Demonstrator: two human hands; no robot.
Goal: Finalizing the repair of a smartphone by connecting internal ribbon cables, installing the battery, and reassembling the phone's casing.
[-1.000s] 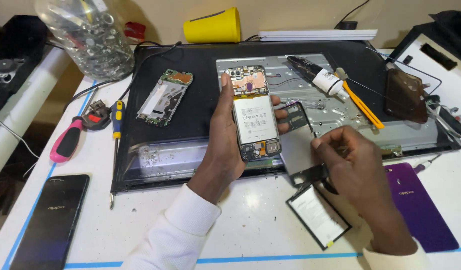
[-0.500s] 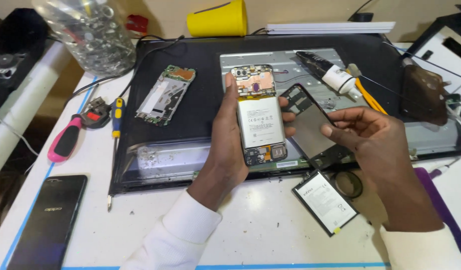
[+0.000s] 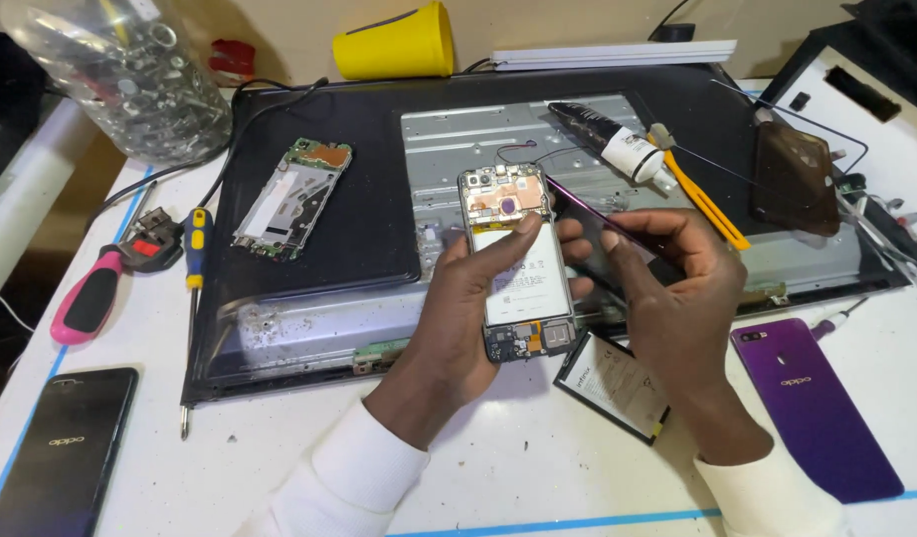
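My left hand (image 3: 468,308) holds an opened phone (image 3: 516,261) upright, its back off, with the white battery and the circuit board showing. The thumb lies across the top of the battery. My right hand (image 3: 672,288) holds a thin dark back cover (image 3: 603,214) by its edge, tilted against the phone's right side. A loose battery (image 3: 618,383) lies on the white table just below both hands.
A large dark panel (image 3: 359,209) with a metal plate lies under the hands. On it are a bare phone frame (image 3: 291,197), a glue tube (image 3: 618,147), an orange tool (image 3: 712,204) and a brown case (image 3: 795,179). A purple cover (image 3: 815,403) lies right, a black phone (image 3: 66,452) left.
The right hand has lifted the dark cover from below the phone and turned it edge-on against the phone's right side. The left hand's thumb has moved onto the battery.
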